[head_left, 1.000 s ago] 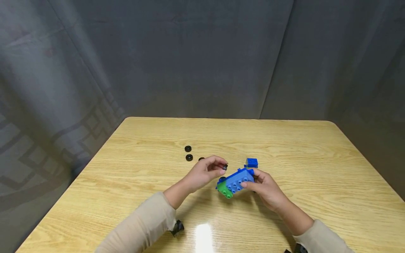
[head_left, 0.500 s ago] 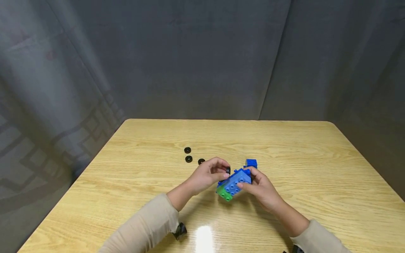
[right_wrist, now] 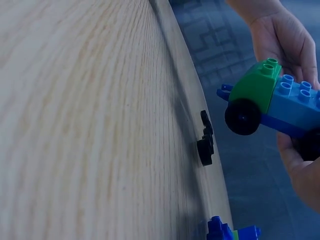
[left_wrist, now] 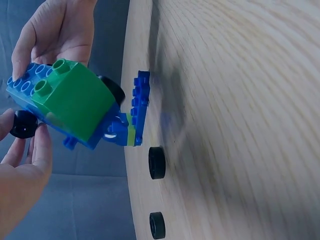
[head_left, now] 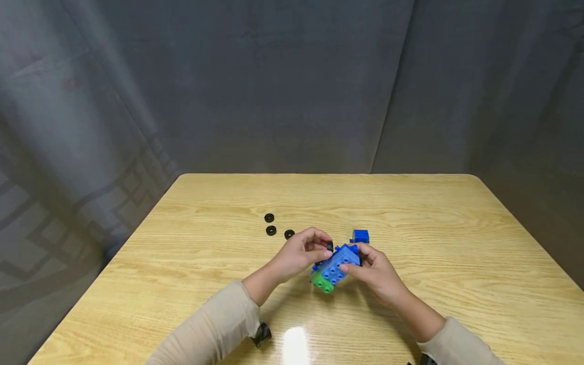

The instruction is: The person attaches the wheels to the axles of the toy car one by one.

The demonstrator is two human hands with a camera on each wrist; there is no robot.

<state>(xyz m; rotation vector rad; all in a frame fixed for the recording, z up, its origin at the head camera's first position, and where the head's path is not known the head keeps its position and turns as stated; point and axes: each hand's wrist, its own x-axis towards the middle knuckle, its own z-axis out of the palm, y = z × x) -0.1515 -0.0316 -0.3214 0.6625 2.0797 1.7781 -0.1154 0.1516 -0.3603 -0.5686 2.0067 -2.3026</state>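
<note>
My right hand (head_left: 377,276) grips a toy car of building blocks (head_left: 335,267), light blue with a green sloped end, held above the table and tilted with its studs toward me. Between left thumb and fingers, my left hand (head_left: 297,255) pinches a black wheel (left_wrist: 24,124) right at the car's side. In the right wrist view, black wheels (right_wrist: 242,117) show on the car's other side. The left wrist view shows the green block (left_wrist: 82,102) close up, and the right hand (left_wrist: 62,30) behind the car.
Three loose black wheels (head_left: 271,230) lie on the wooden table (head_left: 205,228), left of the hands. Beyond the right hand stands a small blue block piece (head_left: 360,235), with a lime strip seen in the left wrist view. A grey curtain (head_left: 274,101) hangs behind the table.
My left hand has brought the wheel rightward from a gap away to the car's side. The car has turned slightly steeper in my right hand.
</note>
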